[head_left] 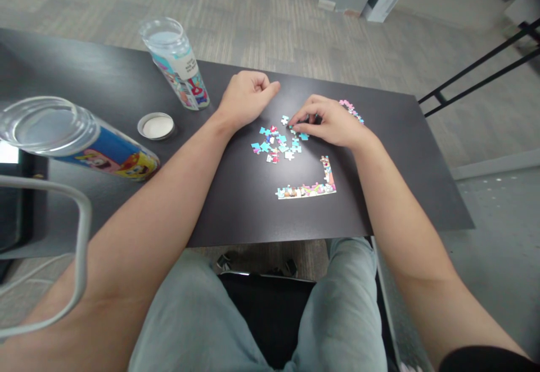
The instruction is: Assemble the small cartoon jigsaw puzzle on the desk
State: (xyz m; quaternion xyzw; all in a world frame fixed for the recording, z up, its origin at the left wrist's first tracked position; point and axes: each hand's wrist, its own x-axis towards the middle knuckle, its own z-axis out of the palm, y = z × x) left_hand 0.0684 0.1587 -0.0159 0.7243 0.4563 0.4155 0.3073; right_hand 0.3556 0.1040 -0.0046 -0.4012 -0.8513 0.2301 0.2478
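My right hand reaches over a loose heap of small jigsaw puzzle pieces, mostly light blue with some red and white. Its thumb and forefinger pinch a puzzle piece, largely covered by the fingertips. One piece lies just left of those fingertips. My left hand rests on the table beyond the heap, curled into a loose fist with nothing showing in it. Nearer to me lies a joined L-shaped strip of edge pieces. More pinkish pieces lie behind my right hand, partly hidden.
On the dark table a clear-topped printed canister stands left of my left hand. A larger blue canister stands beyond my left forearm, near a round lid. A grey cable loops at the far left.
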